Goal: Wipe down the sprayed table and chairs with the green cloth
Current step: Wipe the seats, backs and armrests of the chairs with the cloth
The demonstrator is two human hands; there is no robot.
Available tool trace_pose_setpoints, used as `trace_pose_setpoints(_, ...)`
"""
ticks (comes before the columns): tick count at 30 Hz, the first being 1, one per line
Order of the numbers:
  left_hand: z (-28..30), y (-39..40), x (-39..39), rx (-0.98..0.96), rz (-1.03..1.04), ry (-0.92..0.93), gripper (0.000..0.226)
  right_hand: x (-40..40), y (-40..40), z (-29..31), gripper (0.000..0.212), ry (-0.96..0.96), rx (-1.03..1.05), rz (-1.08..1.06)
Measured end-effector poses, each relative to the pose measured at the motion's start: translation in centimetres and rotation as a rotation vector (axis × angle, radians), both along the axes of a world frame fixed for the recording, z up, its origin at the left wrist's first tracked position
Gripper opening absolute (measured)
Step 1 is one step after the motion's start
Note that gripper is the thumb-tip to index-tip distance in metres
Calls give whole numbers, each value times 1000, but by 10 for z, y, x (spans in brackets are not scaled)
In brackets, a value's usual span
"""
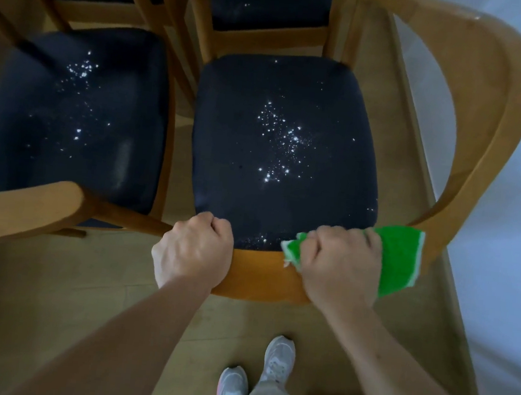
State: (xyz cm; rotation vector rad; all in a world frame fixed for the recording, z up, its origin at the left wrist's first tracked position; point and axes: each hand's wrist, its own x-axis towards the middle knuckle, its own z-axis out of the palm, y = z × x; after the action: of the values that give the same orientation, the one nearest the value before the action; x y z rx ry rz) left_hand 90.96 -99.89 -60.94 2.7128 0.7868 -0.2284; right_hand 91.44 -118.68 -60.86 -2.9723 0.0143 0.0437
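The right hand has its grip curled tight around the green cloth, a soft, fuzzy rag with a pale edge that bunches out on both sides of the fist, at about 4 o'clock of the near seat. The left hand has its grip wrapped over the smooth wooden front rail of the same chair, at 7 o'clock of the seat, with the knuckles up.

The seat cushion is dark, matte and square with rounded corners, dotted with glinting spray droplets clustered at its middle. A curved, glossy wooden armrest sweeps round at 3 o'clock. A second chair with a like dark cushion, also beaded with droplets, stands at 9 o'clock. Two more dark padded chairs show at 12 o'clock, four in all. Two pale sneakers stand on the tan floor at 6 o'clock.
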Motion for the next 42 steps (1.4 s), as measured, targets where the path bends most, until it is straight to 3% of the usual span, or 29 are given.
trace_pose_setpoints(6, 1, 0, 1, 37, 5, 38, 35, -25, 68, 3, 29, -27, 100, -15)
trace_pose_setpoints(13, 3, -2, 2, 62, 43, 66, 32, -8, 12, 3, 31, -27, 153, 239)
trace_pose_setpoints(20, 7, -2, 3, 31, 48, 50, 34, 34, -73, 1, 36, 23, 31, -19)
trace_pose_setpoints(23, 6, -2, 2, 27, 45, 42, 35, 22, -51, 0, 36, 33, -31, -95)
trace_pose_setpoints(33, 6, -2, 4, 74, 14, 109, 34, -20, 68, 10, 27, 94, 134, 121)
trace_pose_setpoints(37, 5, 0, 2, 70, -10, 80, 35, -9, 18, 5, 35, 96, 150, 312)
trace_pose_setpoints(42, 5, 0, 1, 50, -11, 62, 35, 35, -89, 2, 41, 44, 60, 120)
